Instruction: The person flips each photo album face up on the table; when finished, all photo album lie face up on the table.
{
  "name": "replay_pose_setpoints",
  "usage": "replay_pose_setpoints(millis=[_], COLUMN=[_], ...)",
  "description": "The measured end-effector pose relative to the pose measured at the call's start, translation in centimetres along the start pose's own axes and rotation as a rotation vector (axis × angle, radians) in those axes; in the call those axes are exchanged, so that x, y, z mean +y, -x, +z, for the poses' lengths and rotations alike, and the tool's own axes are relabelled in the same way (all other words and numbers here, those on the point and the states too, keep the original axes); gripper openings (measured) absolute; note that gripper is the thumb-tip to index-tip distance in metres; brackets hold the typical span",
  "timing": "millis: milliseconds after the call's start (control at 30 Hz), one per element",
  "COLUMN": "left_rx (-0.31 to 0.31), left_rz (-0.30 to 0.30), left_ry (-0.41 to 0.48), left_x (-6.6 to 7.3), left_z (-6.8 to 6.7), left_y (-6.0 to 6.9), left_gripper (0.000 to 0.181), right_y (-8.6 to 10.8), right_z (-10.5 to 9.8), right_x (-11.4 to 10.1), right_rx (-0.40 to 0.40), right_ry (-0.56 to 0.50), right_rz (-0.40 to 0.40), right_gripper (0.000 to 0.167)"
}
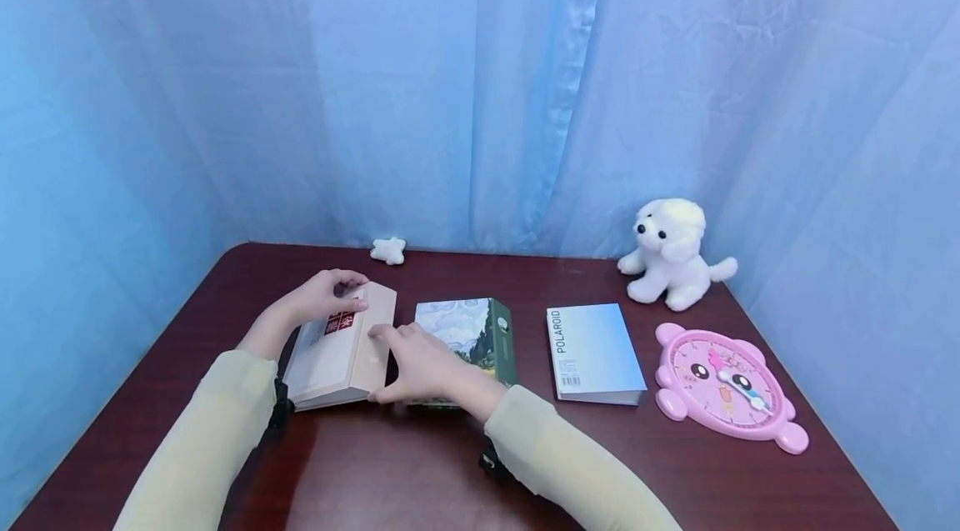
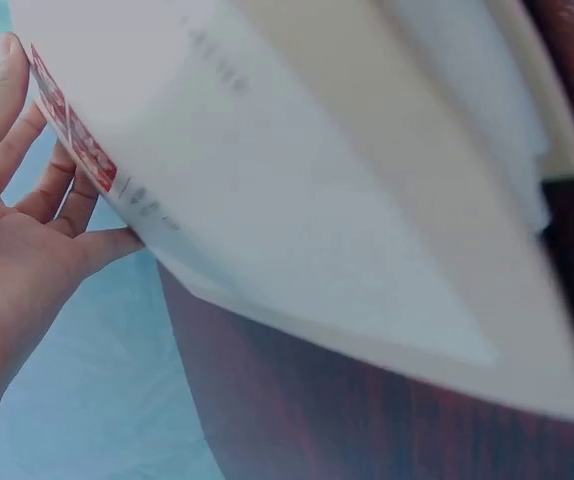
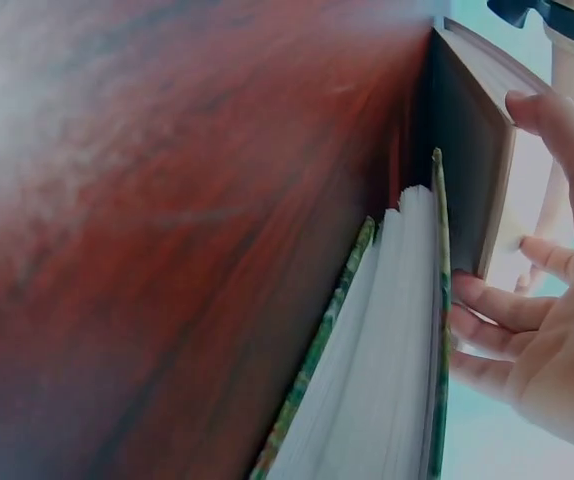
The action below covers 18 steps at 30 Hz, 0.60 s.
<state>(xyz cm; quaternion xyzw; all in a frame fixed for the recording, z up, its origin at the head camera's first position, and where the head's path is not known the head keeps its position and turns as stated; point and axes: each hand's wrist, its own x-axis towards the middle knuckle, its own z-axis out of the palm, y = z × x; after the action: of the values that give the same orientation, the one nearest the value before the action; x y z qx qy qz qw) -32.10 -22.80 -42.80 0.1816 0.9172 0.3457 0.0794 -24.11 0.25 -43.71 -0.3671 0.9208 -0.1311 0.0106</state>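
A thick beige book [image 1: 324, 366] with a red label lies at the left of the table, its near-right side toward me. My left hand [image 1: 321, 298] grips its far edge, thumb over the cover; the left wrist view shows those fingers along the cover's edge beside the red label. At the book's right side, my right hand [image 1: 423, 362] holds it with the thumb at the near corner and the index finger on top. Just under the right wrist lies a green book with a painted landscape cover [image 1: 453, 324]; its white pages [image 3: 367, 400] show in the right wrist view.
Right of centre lies a pale blue book marked POLAROID [image 1: 600, 352]. Beyond it are a pink toy clock [image 1: 723, 385] and a white plush dog [image 1: 667, 256]. A small white plush piece [image 1: 388, 251] sits at the table's back edge, before blue curtains [image 1: 405, 97].
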Motion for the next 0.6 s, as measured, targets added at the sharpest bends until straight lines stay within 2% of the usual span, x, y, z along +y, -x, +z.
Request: replay_pose_setpoints(millis=[167,333,433,600], left_rx=[0.033,0.08,0.087,0.101], left_rz=[0.008,-0.007,-0.009,-0.028], left_ry=[0.003,0.044,0.045,0.038], left_x=[0.3,0.6,1.0,1.5], left_z=[-0.5,-0.9,-1.1,-1.7], left_y=[0.2,0.3,0.3,0.5], left_gripper=[0.059,0.058,0.06,0.061], right_y=[0.2,0.4,0.6,0.7], right_z=[-0.3,-0.4,-0.6,-0.9], right_x=[0.5,0.9,0.8,0.7], right_rx=[0.015,0.036,0.042,0.069], right_ry=[-0.056,-0.122,-0.164,-0.288], right_rz=[-0.005,-0.016,-0.02,-0.033], right_gripper=[0.083,0.082,0.082,0.081])
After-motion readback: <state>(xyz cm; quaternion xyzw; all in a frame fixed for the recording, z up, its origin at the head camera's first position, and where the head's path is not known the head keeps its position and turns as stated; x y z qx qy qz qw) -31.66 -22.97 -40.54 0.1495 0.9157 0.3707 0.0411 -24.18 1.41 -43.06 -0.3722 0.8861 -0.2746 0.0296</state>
